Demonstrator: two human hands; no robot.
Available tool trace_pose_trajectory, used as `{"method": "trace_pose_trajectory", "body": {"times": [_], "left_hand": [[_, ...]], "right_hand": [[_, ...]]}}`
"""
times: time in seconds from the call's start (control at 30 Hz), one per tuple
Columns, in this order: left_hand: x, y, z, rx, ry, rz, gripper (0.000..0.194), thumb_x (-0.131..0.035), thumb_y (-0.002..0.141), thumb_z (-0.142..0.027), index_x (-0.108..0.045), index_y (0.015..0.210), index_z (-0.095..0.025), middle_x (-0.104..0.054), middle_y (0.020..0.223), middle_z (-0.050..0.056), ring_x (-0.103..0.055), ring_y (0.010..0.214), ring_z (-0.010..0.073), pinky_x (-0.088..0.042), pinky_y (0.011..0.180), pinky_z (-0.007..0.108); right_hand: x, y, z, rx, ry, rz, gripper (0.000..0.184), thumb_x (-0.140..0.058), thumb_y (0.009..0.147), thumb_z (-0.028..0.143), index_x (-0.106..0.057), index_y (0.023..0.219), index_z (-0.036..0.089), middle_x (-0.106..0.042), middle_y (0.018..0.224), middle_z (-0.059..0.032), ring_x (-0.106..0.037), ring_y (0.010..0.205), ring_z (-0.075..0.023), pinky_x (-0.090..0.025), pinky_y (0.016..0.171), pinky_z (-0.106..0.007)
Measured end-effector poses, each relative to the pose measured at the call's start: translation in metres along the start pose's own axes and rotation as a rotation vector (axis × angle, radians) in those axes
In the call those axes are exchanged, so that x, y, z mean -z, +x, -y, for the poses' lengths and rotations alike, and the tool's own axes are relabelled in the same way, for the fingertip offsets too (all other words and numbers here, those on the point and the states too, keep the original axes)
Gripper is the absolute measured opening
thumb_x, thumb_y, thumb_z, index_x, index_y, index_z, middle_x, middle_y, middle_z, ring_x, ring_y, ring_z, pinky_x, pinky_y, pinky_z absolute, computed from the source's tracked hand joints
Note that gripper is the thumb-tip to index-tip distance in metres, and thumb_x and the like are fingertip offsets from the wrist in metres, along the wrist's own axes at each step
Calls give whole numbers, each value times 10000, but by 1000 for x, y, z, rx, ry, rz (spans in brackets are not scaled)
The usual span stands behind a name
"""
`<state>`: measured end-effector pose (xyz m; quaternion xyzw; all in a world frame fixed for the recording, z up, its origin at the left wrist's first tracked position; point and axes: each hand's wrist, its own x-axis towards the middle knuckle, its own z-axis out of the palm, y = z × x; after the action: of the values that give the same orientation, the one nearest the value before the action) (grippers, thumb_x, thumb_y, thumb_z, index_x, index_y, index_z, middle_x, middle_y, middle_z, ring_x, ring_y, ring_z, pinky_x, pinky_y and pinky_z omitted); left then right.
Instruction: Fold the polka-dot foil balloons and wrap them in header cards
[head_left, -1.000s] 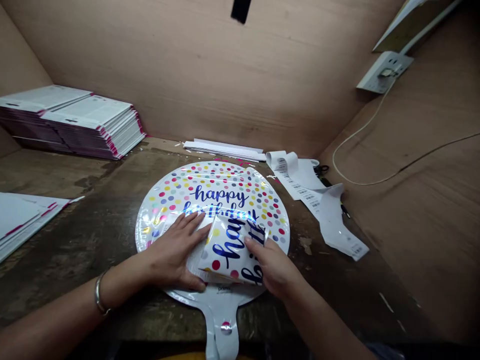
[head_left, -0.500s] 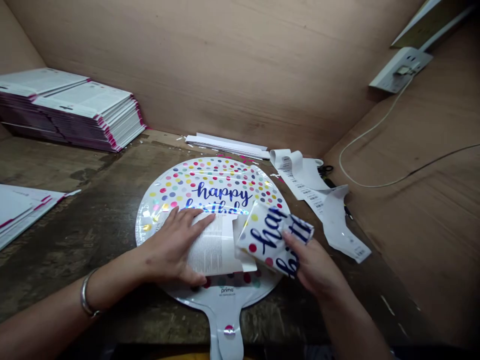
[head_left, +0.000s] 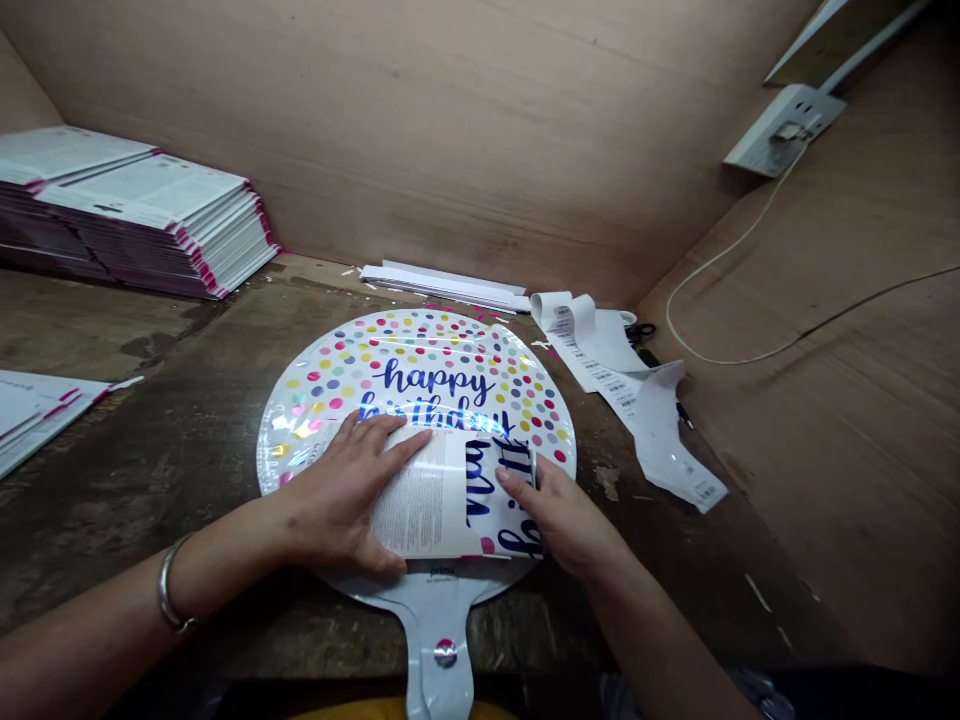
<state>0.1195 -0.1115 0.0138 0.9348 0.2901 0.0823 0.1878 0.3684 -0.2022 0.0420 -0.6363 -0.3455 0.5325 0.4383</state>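
A flat round foil balloon (head_left: 420, 375) printed "happy birthday" with coloured dots lies on the worn table, its neck pointing towards me. On top of it sits a folded balloon (head_left: 457, 495), white printed back to the left, blue lettering to the right. My left hand (head_left: 341, 500) lies flat with fingers spread on the folded piece's left part. My right hand (head_left: 559, 515) presses its fingers down on the right flap with the lettering.
Stacks of white-and-pink card packs (head_left: 135, 215) stand at the back left; more cards (head_left: 30, 410) lie at the left edge. White strips (head_left: 442, 283) lie by the back wall. Barcode label strips (head_left: 637, 390) curl at the right. A socket (head_left: 780, 125) and cable hang on the right wall.
My right hand swung the lettered flap out to the right, then folded it back over and now presses it flat. My left hand stayed on the folded balloon.
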Motion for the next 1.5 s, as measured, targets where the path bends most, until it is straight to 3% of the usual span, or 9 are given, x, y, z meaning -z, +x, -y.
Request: {"method": "trace_pose_trajectory", "body": {"times": [0.2,0.43,0.6,0.77,0.9,1.0,1.1,1.3,1.5], "left_hand": [[2,-1,3,2,31,23,1220,-752,417,-637,-226,1448,-251,-271,1431,154,-228,1293,433,-120,1065,587],[4,4,-1,-70,-13,-4,1229,-785,400,-580,-218,1447,-275,-310,1405,139,-265,1267,434,-135,1057,599],[1,2,-3,-79,-17,-3,1221,-777,431,-590,-191,1455,-275,-306,1408,147,-257,1281,433,-116,1058,611],[5,3,0,-127,-20,63,1187,-781,435,-623,-250,1440,-281,-264,1462,158,-209,1323,447,-94,1063,623],[12,0,-2,-229,3,186,598,-627,783,-427,-415,1341,-384,-289,1495,44,-179,1370,388,-55,1060,646],[13,-10,-6,-197,4,186,477,-499,877,-261,-424,1332,-383,-389,1445,7,-239,1366,328,-38,1076,630],[6,-21,-11,-113,-65,151,529,-563,841,-430,-422,1340,-324,-358,1463,34,-228,1368,336,-106,1082,613],[-15,-27,-20,27,-82,11,355,-545,869,-391,-547,1201,-265,-472,1388,30,-302,1347,288,-174,1086,571],[-21,-39,-27,79,-48,-52,325,-476,916,-296,-554,1224,-230,-519,1346,30,-370,1314,251,-225,1093,508]], "right_hand": [[-2,6,-5,-146,-411,28,311,-599,750,408,-456,560,209,-500,377,54,-431,311,-99,-320,341,-206],[-44,4,14,242,-1063,100,178,-532,756,197,-683,664,179,-696,694,-62,-605,629,-166,-356,543,-240],[-43,2,16,327,-771,434,286,-462,770,107,-713,866,203,-716,879,-4,-638,789,-166,-435,651,-218],[-16,12,9,529,-1025,16,263,-443,875,225,-697,919,169,-695,973,-84,-607,936,-229,-469,826,-354],[-13,3,-8,757,-1217,100,341,-466,879,179,-603,1190,205,-543,1313,-93,-450,1225,-264,-397,996,-448],[-20,-18,-18,727,-1294,52,308,-483,870,148,-624,1143,177,-627,1191,-109,-553,1067,-273,-469,902,-453],[-27,-32,-17,755,-1219,1,204,-479,871,130,-667,934,176,-694,926,-89,-598,810,-228,-513,742,-395],[-42,-14,-26,921,-987,83,148,-502,872,129,-631,923,177,-636,996,-86,-543,955,-209,-471,847,-359],[-47,-8,-29,782,-960,147,126,-485,863,117,-552,776,179,-568,837,-52,-519,818,-183,-461,732,-330]]}}
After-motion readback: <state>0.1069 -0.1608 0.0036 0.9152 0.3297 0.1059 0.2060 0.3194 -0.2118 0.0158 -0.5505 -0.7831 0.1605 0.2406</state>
